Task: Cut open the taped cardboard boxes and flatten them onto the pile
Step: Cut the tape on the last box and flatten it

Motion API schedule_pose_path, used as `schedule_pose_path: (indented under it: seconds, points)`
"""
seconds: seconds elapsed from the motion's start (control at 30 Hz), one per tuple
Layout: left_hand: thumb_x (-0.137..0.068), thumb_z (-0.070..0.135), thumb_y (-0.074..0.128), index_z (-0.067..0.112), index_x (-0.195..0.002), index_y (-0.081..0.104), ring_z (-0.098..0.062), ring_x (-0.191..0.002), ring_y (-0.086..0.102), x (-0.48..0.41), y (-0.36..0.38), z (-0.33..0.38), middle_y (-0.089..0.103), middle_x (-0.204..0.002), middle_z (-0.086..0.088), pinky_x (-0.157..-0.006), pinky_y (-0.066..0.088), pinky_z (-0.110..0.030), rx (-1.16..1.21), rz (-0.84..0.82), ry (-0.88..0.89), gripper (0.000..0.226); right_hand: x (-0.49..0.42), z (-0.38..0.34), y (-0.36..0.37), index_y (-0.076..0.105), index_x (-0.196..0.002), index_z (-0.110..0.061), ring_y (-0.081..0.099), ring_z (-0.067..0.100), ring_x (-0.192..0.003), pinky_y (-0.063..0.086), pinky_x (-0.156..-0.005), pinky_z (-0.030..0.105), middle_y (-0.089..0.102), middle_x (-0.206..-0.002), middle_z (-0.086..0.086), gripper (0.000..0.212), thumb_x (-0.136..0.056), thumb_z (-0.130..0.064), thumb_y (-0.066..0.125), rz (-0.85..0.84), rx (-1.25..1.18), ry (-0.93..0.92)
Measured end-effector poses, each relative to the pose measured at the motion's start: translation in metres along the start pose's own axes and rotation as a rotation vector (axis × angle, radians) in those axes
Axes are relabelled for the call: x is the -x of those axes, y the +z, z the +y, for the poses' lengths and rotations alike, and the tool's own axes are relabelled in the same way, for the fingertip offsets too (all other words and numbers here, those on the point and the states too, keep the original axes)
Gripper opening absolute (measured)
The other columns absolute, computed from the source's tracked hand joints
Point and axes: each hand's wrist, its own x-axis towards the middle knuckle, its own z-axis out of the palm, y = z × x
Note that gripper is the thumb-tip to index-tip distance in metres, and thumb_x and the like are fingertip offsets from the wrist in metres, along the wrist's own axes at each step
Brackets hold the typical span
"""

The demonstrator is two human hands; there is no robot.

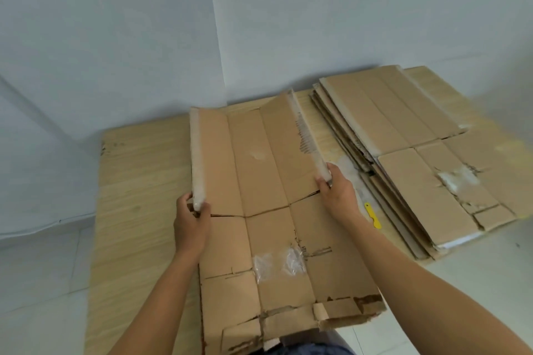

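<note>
An opened cardboard box [268, 210] lies spread in front of me on a wooden board, its far flaps edged with clear tape. My left hand [191, 225] grips the taped left flap near its lower end. My right hand [337, 190] grips the lower end of the taped right flap. Both flaps stand slightly raised from the sheet. A pile of flattened boxes [418, 158] lies to the right. A yellow cutter [373, 215] rests on the board between the box and the pile, beside my right wrist.
The wooden board [138, 181] lies on a pale tiled floor [43, 282] against white walls that meet in a corner behind it. Torn cardboard and tape patches mark the near end of the box. Bare board shows to the left.
</note>
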Motion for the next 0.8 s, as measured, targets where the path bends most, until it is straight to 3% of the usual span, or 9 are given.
schedule_pose_path:
  seconds: [0.1,0.23,0.4,0.57,0.7,0.8]
  points:
    - [-0.096,0.022,0.054,0.010,-0.131,0.044,-0.022,-0.086,0.052,0.005,0.011,0.023,0.057,-0.108,-0.005,-0.072,0.037,-0.030,0.047,0.001,0.042,0.039,-0.005,-0.008,-0.029,0.036,-0.142,-0.013,0.061,0.027,-0.095,0.041,-0.072,0.028,0.059,-0.099,0.005,0.047,-0.099,-0.030,0.045,0.066,0.008,-0.034]
    - [-0.095,0.020,0.055,0.009,-0.130,0.044,-0.020,-0.087,0.052,0.011,0.037,0.062,0.054,-0.107,-0.001,-0.074,0.038,-0.029,0.135,-0.031,0.086,0.038,-0.021,-0.003,-0.081,0.036,-0.141,-0.014,0.052,0.016,-0.077,0.039,-0.068,0.028,0.061,-0.101,0.005,0.046,-0.099,-0.031,0.045,0.138,0.027,-0.067]
    - [-0.094,0.019,0.056,0.008,-0.127,0.042,-0.020,-0.090,0.053,0.013,0.089,0.112,0.055,-0.111,-0.005,-0.081,0.044,-0.032,0.190,-0.131,0.125,0.038,-0.047,0.020,-0.145,0.035,-0.142,-0.014,0.048,0.012,-0.070,0.036,-0.065,0.027,0.055,-0.097,0.002,0.047,-0.099,-0.030,0.045,0.208,0.061,-0.057]
    - [-0.095,0.021,0.054,0.017,-0.136,0.040,-0.004,-0.077,0.052,0.015,0.163,0.154,0.053,-0.108,0.003,-0.066,0.042,-0.027,0.166,-0.203,0.146,0.043,-0.096,0.065,-0.202,0.037,-0.142,-0.014,0.052,0.020,-0.084,0.036,-0.074,0.028,0.057,-0.105,0.006,0.047,-0.099,-0.030,0.046,0.221,0.057,-0.062]
    - [-0.095,0.022,0.055,0.020,-0.139,0.039,-0.004,-0.080,0.053,0.022,0.237,0.182,0.054,-0.111,0.001,-0.066,0.042,-0.026,0.178,-0.203,0.105,0.046,-0.157,0.114,-0.246,0.040,-0.141,-0.013,0.055,0.029,-0.106,0.036,-0.079,0.028,0.059,-0.122,0.014,0.046,-0.098,-0.028,0.049,0.198,0.040,-0.083]
    - [-0.095,0.020,0.055,0.020,-0.138,0.040,-0.005,-0.080,0.053,0.035,0.293,0.202,0.055,-0.110,0.001,-0.066,0.043,-0.026,0.204,-0.172,0.047,0.046,-0.203,0.154,-0.281,0.042,-0.139,-0.013,0.054,0.026,-0.100,0.035,-0.077,0.027,0.060,-0.121,0.016,0.045,-0.097,-0.027,0.051,0.154,0.020,-0.107]
